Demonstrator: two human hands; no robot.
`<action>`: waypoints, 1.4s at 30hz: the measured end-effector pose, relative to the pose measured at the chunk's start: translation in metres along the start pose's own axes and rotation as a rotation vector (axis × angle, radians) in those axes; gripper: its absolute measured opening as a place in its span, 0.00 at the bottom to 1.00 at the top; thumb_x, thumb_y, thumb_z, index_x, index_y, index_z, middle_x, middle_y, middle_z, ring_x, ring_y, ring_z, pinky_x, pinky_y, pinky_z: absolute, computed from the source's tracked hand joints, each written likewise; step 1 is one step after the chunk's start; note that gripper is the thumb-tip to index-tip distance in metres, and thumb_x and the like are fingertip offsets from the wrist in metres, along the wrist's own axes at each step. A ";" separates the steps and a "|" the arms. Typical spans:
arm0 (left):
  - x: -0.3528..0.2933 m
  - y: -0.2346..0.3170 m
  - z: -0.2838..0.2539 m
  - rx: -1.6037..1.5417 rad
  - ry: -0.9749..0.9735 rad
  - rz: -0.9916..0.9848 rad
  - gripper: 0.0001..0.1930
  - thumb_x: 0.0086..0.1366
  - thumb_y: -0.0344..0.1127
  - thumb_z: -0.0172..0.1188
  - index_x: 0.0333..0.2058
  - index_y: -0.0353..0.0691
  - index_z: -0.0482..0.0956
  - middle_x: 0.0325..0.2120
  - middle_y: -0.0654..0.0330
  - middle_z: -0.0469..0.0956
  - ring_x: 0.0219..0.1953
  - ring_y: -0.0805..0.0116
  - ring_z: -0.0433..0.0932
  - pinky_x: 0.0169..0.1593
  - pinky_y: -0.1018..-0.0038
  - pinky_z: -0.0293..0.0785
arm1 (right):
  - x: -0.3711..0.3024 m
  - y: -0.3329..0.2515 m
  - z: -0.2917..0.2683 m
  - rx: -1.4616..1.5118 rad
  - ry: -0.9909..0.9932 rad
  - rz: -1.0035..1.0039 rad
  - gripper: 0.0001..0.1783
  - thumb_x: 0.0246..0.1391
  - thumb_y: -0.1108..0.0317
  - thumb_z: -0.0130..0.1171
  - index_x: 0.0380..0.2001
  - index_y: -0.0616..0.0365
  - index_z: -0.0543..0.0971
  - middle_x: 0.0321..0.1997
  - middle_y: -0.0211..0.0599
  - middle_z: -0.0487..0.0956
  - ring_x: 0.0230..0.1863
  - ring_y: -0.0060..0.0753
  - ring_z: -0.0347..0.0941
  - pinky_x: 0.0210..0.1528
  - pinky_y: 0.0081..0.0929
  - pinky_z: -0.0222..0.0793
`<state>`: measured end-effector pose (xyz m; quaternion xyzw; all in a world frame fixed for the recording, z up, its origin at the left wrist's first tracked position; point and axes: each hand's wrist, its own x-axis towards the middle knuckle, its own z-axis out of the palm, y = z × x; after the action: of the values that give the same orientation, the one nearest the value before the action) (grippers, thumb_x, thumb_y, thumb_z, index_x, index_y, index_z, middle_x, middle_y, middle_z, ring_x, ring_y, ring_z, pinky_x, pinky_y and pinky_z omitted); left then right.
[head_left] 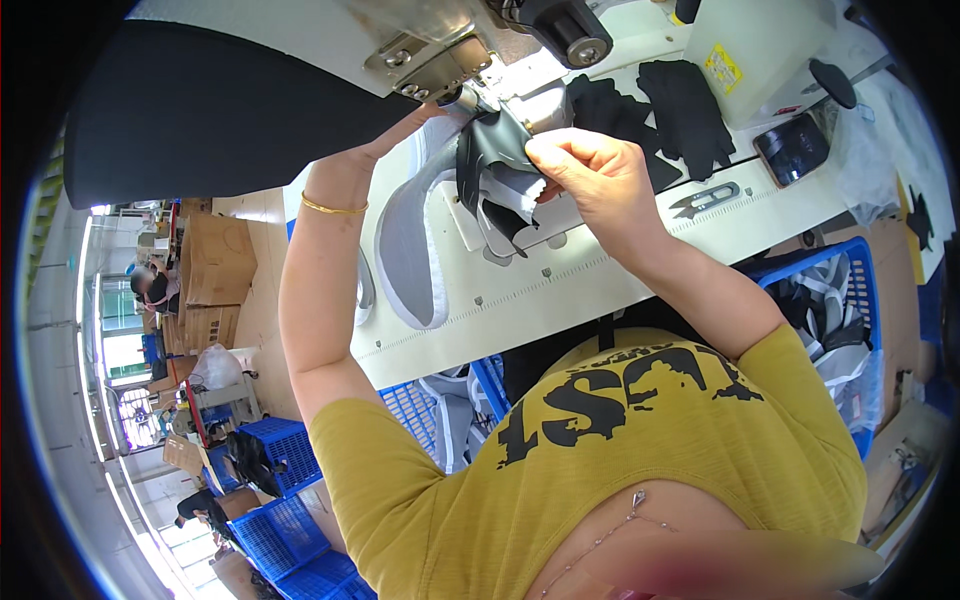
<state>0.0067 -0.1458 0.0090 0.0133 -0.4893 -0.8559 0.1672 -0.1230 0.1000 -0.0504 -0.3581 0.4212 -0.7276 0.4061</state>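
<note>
A sewing machine (430, 65) stands over the white work table, its metal foot and roller resting at a folded black-and-grey fabric piece (497, 150). On the right, my right hand (590, 175) pinches the black upper edge of this piece between thumb and fingers. My left hand (395, 135) reaches in behind the machine head at the left side of the piece, and its fingers are mostly hidden there. A long curved grey panel with a white border (410, 265) hangs from the piece toward the table's near edge. White, ragged-edged material shows under the black.
Black cut pieces (685, 115) lie right of the machine, near thread snips (705, 200) and a phone (792, 150). A blue basket (862, 300) of grey and black pieces stands at the right, another (410, 410) below the table. People work far left.
</note>
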 end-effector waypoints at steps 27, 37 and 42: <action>-0.076 -0.075 0.164 2.166 0.134 0.628 0.13 0.65 0.25 0.57 0.47 0.28 0.80 0.47 0.50 0.80 0.53 0.48 0.77 0.58 0.60 0.70 | -0.003 0.008 0.006 -0.104 -0.011 -0.066 0.09 0.62 0.70 0.58 0.38 0.67 0.82 0.30 0.27 0.80 0.32 0.13 0.71 0.35 0.16 0.69; -0.065 -0.082 0.121 2.047 0.140 0.707 0.11 0.61 0.26 0.62 0.42 0.30 0.82 0.47 0.50 0.81 0.51 0.55 0.80 0.61 0.59 0.70 | -0.007 0.014 0.016 0.129 0.054 -0.087 0.12 0.62 0.69 0.58 0.39 0.69 0.82 0.33 0.26 0.81 0.34 0.11 0.71 0.35 0.15 0.70; -0.065 -0.081 0.116 2.015 0.150 0.762 0.10 0.57 0.27 0.65 0.38 0.31 0.83 0.43 0.52 0.83 0.49 0.59 0.82 0.60 0.62 0.73 | -0.013 0.011 0.011 0.260 0.013 0.018 0.12 0.64 0.69 0.56 0.44 0.67 0.81 0.39 0.32 0.82 0.39 0.17 0.77 0.44 0.20 0.76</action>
<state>0.0243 0.0077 -0.0080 0.0439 -0.9289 0.0518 0.3641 -0.1047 0.1046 -0.0588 -0.2938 0.3294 -0.7747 0.4528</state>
